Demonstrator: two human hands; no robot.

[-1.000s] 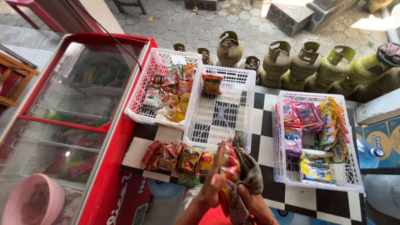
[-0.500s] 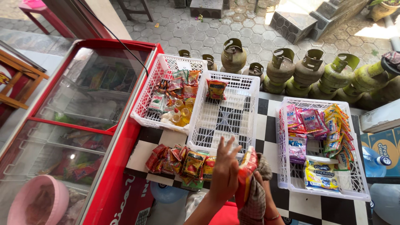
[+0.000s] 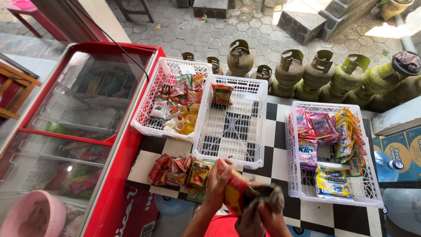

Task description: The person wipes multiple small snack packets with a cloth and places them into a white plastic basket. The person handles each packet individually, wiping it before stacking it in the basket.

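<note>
Head view. The left hand (image 3: 218, 182) grips the upper end of a red and yellow snack packet (image 3: 234, 191), fingers wrapped around it. The right hand (image 3: 267, 215) is closed on a grey crumpled cloth (image 3: 262, 198), which is pressed against the lower side of the same packet. Both hands and the packet sit over the near edge of the black-and-white chequered counter (image 3: 274, 131), just in front of the middle white plastic lattice basket (image 3: 231, 120).

That middle basket holds a single red and orange packet (image 3: 222, 93) against its far wall; the remainder of its floor is bare. The left white lattice basket (image 3: 151, 98), touching the middle one, is filled with mixed sachets and small yellow bottles. The right white lattice basket (image 3: 333, 199) stands apart toward the counter's right edge and carries pink, yellow and orange packets.

A loose row of red and green snack packets (image 3: 177, 169) lies along the near left corner of the counter, just beside the left hand. A red-framed glass-topped chest freezer (image 3: 83, 127) abuts the counter's left edge. Green gas cylinders (image 3: 307, 77) line the floor beyond the far edge.
</note>
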